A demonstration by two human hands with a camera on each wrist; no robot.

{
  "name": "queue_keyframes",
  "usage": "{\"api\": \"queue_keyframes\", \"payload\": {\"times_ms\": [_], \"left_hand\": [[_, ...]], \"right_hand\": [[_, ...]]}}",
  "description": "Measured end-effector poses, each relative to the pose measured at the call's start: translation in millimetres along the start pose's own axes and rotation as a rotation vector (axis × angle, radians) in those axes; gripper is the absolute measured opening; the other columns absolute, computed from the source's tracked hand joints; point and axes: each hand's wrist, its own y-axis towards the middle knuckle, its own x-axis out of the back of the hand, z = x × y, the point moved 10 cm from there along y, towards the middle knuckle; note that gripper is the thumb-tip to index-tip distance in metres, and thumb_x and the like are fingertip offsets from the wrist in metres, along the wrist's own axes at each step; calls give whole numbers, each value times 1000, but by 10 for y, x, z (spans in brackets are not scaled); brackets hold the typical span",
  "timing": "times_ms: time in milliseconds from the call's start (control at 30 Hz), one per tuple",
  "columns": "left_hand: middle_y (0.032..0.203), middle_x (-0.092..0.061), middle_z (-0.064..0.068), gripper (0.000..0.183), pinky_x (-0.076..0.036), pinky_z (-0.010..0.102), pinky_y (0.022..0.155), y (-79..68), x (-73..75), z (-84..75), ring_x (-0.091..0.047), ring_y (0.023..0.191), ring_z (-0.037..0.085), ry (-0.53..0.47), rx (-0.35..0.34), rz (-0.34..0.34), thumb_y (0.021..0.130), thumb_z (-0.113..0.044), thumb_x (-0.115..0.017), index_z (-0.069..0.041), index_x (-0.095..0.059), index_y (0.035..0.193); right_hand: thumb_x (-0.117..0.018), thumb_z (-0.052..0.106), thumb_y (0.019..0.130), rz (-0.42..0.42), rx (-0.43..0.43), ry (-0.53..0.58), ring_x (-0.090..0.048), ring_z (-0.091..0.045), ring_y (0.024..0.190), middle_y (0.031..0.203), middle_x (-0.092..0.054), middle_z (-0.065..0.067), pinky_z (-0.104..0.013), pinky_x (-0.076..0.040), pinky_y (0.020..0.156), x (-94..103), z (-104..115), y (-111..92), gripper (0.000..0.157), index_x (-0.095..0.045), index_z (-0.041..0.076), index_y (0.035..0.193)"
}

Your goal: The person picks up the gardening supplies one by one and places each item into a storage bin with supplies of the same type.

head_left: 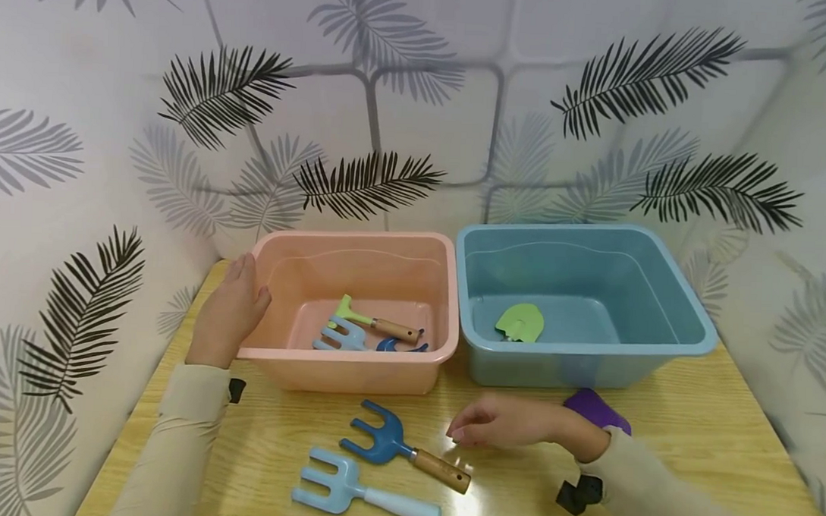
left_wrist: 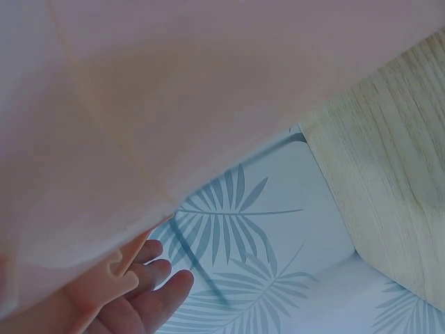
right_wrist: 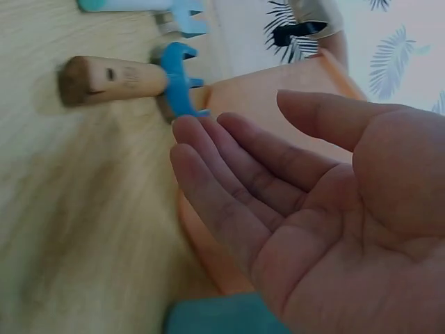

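At the left rim of a pink basin [head_left: 354, 371], my left hand [head_left: 230, 308] holds on, with the thumb over the edge; in the left wrist view its fingers [left_wrist: 163, 296] curve beside the rim. My right hand [head_left: 506, 422] hovers above the table with loosely bent fingers, and the right wrist view shows a bare palm. Nearest to it lies a dark blue hand fork [head_left: 386, 439] with a wooden handle. In front of that lies a light blue hand fork [head_left: 340, 483]. A purple piece [head_left: 595, 409] is partly hidden behind my right forearm.
Inside the pink basin lie a green rake [head_left: 356, 314] with a wooden handle, a light blue fork [head_left: 342, 335] and a dark blue tool head [head_left: 389, 345]. A blue basin [head_left: 587, 363] stands alongside on the right, holding a green shovel head [head_left: 521, 322]. Leaf-patterned covering rises behind.
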Motion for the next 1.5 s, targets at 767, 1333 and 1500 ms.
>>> {"api": "queue_keyframes", "payload": {"times_ms": [767, 1333, 1500], "left_hand": [[141, -27, 34, 60, -27, 57, 102, -8, -18, 8, -25, 131, 46, -9, 15, 18, 93, -14, -46, 16, -23, 139], [140, -29, 35, 59, -28, 57, 101, -10, 28, -30, -27, 129, 47, -4, 5, 3, 92, -13, -48, 17, -25, 138], [141, -28, 34, 60, -27, 57, 102, -7, 4, -11, -25, 131, 45, -7, 15, 24, 92, -14, -47, 16, -24, 139]], "right_hand": [[-64, 20, 88, -83, -50, -54, -53, -1, 66, 76, -59, 9, -19, -46, 61, -398, -331, 274, 25, -65, 4, 107], [-72, 27, 81, -252, -96, -242, -46, -2, 61, 67, -50, 11, -20, -41, 55, -406, -315, 454, 18, -63, 14, 89], [-72, 26, 80, -271, -121, -239, -46, -2, 60, 65, -49, 10, -20, -41, 55, -406, -312, 462, 17, -62, 14, 85]]}}
